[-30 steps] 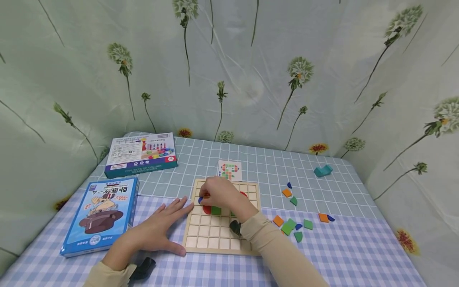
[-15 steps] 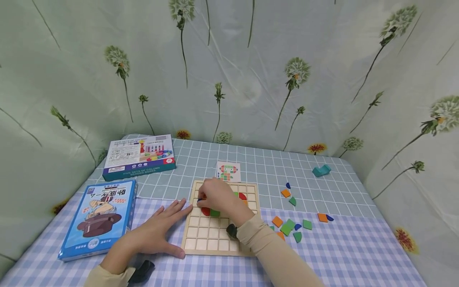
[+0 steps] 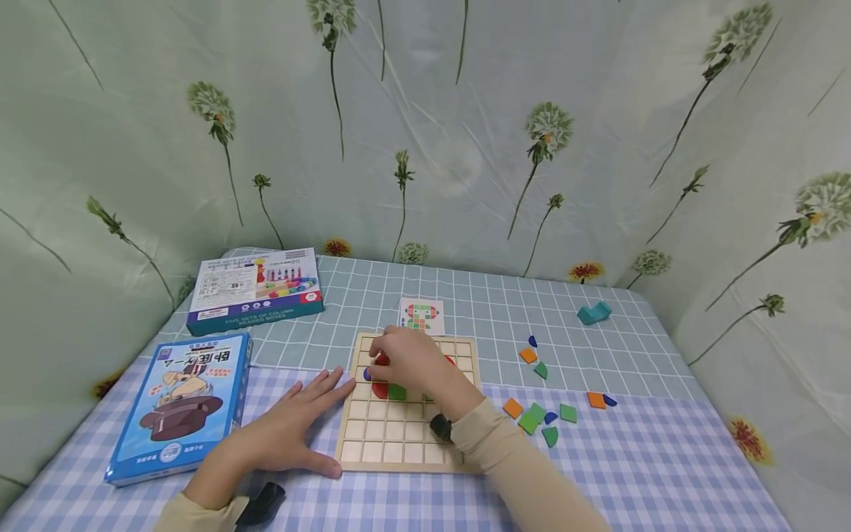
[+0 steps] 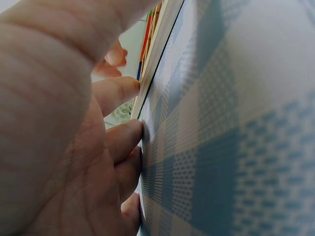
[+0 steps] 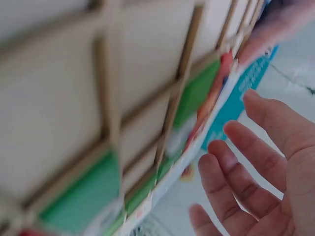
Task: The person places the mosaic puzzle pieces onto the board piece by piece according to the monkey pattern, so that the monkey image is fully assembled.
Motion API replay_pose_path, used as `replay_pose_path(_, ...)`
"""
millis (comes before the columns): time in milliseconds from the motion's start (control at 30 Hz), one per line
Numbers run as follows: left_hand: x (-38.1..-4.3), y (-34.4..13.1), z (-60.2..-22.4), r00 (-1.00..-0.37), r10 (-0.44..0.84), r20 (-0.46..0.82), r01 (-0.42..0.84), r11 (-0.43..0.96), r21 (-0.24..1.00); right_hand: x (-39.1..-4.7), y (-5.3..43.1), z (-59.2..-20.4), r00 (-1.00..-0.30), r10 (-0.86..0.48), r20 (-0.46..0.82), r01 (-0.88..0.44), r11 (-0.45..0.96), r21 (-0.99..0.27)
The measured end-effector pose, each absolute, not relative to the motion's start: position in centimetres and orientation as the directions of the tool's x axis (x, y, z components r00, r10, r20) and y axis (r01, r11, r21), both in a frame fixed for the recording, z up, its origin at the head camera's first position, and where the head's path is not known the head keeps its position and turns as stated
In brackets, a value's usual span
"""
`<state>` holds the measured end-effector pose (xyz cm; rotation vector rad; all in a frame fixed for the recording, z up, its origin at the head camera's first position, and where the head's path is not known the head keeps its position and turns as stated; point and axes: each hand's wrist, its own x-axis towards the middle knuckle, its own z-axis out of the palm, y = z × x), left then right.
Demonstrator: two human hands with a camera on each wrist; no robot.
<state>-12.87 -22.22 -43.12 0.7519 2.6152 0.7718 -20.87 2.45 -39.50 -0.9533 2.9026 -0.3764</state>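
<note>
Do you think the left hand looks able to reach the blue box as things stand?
Probably yes: the left hand rests at the wooden board's edge, holding nothing, and the blue box lies to its left with nothing visible between them.

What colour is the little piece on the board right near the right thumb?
The little piece is blue; it shows best in the head view.
</note>
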Motion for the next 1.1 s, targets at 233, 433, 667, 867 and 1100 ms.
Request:
replay_pose_path(233, -12.9, -21.9, -43.1, -0.816, 0.556, -0.159, 0.379, 0.722, 0.579, -22.1, 7.3, -38.8, -0.875, -0.483, -0.016, -0.458, 0.839, -0.294)
replay_pose_path(433, -13.0, -21.8, -43.2, -0.815, 0.556, -0.163, 0.372, 0.718, 0.588, -22.6, 12.4, -38.5, -0.929, -0.370, -0.012, -0.346, 0.878, -0.331)
replay_pose_path(667, -13.1, -22.3, -43.4, -0.824, 0.543, -0.162, 0.368, 0.731, 0.575, -22.6, 13.1, -38.2, -0.897, -0.441, -0.012, -0.410, 0.844, -0.347)
replay_pose_path(867, -13.1, -22.3, -43.2, -0.822, 0.542, -0.171, 0.364, 0.733, 0.575, -22.3, 8.7, -38.8, -0.830, -0.558, -0.012, -0.512, 0.770, -0.381)
replay_pose_path(1100, -13.0, -22.1, -43.1, -0.819, 0.550, -0.165, 0.372, 0.727, 0.577, -22.3, 4.4, -39.5, -0.772, -0.635, -0.027, -0.582, 0.723, -0.373)
